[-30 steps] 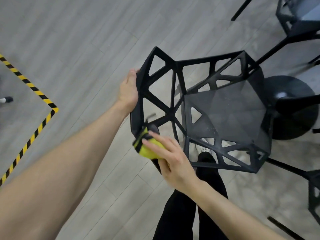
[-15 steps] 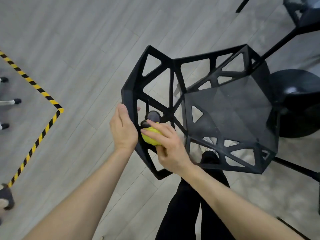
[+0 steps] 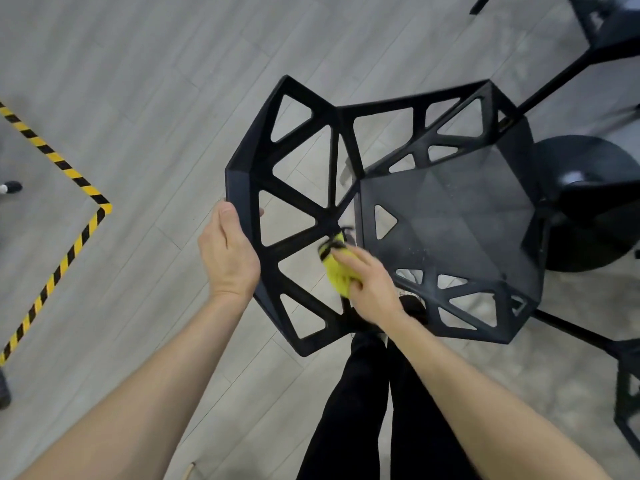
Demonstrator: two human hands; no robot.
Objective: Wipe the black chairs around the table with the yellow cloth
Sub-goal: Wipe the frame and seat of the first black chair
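Note:
A black chair (image 3: 446, 216) with a lattice of triangular openings fills the middle of the head view, its backrest toward me. My left hand (image 3: 230, 252) grips the backrest's left edge, thumb on the outer face. My right hand (image 3: 369, 284) holds the bunched yellow cloth (image 3: 337, 270) and presses it against a strut where the backrest meets the seat. The cloth has a dark trim at its upper end. My fingers cover part of the cloth.
A round black table base (image 3: 588, 202) stands right of the chair. Another black chair (image 3: 609, 22) is at the top right, and part of a third (image 3: 628, 393) at the lower right. Yellow-black floor tape (image 3: 79, 223) runs at left. My dark-trousered legs (image 3: 363, 410) stand below.
My right hand has slid the cloth rightward along the backrest toward the seat. My left hand stayed on the backrest's left edge. The view has shifted a little.

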